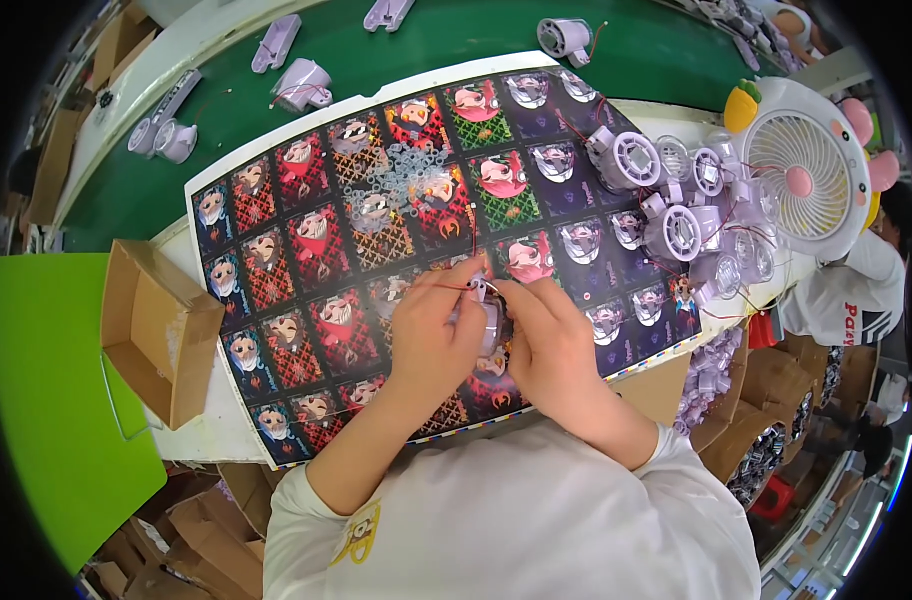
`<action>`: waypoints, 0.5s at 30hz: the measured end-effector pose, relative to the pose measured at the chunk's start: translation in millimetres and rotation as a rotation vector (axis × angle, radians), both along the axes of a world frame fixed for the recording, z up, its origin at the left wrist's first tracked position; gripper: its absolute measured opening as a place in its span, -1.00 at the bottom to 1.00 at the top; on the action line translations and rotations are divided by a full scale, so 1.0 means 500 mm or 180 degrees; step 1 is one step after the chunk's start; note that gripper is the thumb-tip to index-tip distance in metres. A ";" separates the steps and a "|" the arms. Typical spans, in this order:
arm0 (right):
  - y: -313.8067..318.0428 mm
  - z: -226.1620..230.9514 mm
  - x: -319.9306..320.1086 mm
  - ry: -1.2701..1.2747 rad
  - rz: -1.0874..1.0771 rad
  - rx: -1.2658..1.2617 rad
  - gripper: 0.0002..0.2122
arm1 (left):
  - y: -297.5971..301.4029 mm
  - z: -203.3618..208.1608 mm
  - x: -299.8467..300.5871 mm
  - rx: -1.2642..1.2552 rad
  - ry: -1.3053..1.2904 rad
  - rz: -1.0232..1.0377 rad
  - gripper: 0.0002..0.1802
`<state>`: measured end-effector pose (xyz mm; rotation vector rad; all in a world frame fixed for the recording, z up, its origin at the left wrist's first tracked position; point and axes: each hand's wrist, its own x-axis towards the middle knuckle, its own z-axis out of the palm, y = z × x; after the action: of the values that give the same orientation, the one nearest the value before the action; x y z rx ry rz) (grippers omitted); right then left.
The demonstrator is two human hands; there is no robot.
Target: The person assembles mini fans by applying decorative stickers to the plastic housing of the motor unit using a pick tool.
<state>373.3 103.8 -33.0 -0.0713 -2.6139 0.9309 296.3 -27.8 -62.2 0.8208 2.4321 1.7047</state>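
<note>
Over the middle of a printed sheet (301, 265) I hold a small light-purple plastic housing (492, 328) with thin red wires. My left hand (436, 328) closes on its left side, fingertips at the top by the wires. From the other side my right hand (551, 335) pinches near the same top end, thumb and forefinger together. The fingers hide much of the part. Just beyond lies a loose pile of small translucent rings (401, 178). To the right, several purple fan-like housings (673, 232) with red wires are heaped together.
A white desk fan (801, 180) stands at the right behind the heap. An open cardboard box (146, 345) sits at the left table edge. Purple parts (303, 84) are spread along a green belt (426, 45) at the back. Boxes of parts (756, 462) stand lower right.
</note>
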 end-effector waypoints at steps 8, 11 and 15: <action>0.077 0.072 -0.054 -0.0332 0.0974 0.0723 -0.73 | 0.000 0.022 -0.001 -0.0140 0.0036 0.0000 -0.69; 0.094 0.100 -0.076 -0.0684 0.1387 0.0943 -0.62 | -0.002 0.026 -0.002 -0.0208 -0.0312 -0.0001 -0.70; 0.124 0.105 -0.084 -0.1150 0.1486 0.0977 -0.68 | -0.026 0.035 -0.020 -0.0163 -0.0271 -0.0205 -0.71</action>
<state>331.0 165.6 19.4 0.5149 -3.1550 0.6862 286.3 -40.7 -44.8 0.7943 2.3572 1.6137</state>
